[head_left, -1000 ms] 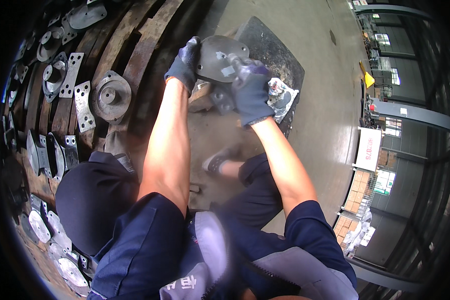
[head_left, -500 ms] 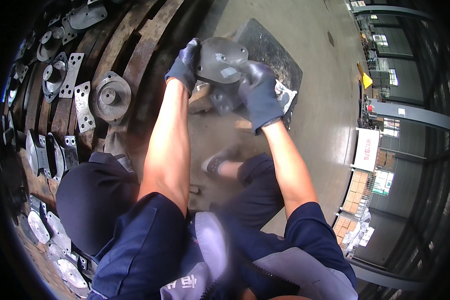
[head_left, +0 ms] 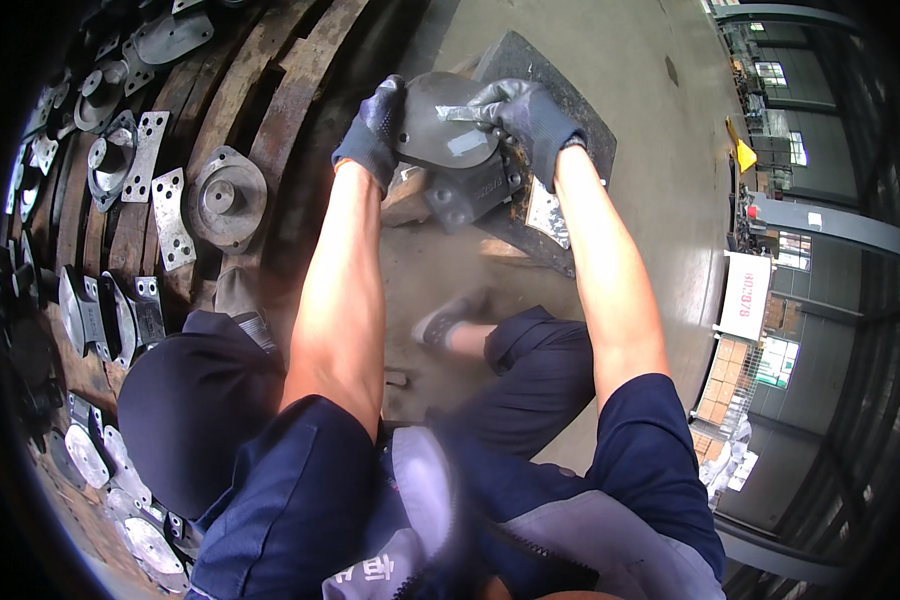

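The person's gloved left hand (head_left: 372, 125) is gripping the left edge of a rounded grey plate (head_left: 430, 142), its fingers closing around the rim, probably steadying the piece while leaving its broad face free. The gloved right hand (head_left: 527, 115) is reaching over the plate's right side, its fingers bending together at the end of a pale strip (head_left: 457, 113); whether they are pinching or only pressing it, one cannot tell. A pale patch (head_left: 470, 145) is sitting lower on the face. Below the plate, a dark metal bracket (head_left: 490, 187) is showing, seemingly propping it up, though their contact is hiding from view. A black slab (head_left: 567, 85) is lying behind both. At left, a flanged part (head_left: 228, 193) is resting on a wooden pallet (head_left: 292, 108), likely flat for stability.
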Available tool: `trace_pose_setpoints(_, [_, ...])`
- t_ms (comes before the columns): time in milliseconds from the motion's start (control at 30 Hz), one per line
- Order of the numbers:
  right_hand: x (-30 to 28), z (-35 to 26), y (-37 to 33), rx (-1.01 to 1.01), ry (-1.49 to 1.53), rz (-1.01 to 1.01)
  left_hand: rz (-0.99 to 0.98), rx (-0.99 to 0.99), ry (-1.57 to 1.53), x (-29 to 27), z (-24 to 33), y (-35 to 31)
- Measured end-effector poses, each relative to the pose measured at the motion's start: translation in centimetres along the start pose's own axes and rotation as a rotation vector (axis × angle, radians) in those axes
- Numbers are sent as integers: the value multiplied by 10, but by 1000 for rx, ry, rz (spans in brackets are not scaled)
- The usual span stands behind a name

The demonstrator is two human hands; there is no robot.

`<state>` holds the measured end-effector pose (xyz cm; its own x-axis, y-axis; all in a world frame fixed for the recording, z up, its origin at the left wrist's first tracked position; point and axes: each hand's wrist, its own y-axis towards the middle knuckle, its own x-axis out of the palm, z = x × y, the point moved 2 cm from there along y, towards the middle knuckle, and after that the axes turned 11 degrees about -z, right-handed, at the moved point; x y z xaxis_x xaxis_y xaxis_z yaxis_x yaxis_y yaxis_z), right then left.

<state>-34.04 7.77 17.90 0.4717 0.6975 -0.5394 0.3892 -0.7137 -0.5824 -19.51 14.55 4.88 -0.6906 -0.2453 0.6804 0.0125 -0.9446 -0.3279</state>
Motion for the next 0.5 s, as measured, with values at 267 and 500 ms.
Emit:
trace_pose_setpoints(267, [-29,21,33,-13,-232,77,11,10,-43,4,0,-1])
trace_pose_setpoints(500, [-2,7,-22,-273,-280,349,37,-4,42,7,10,-11])
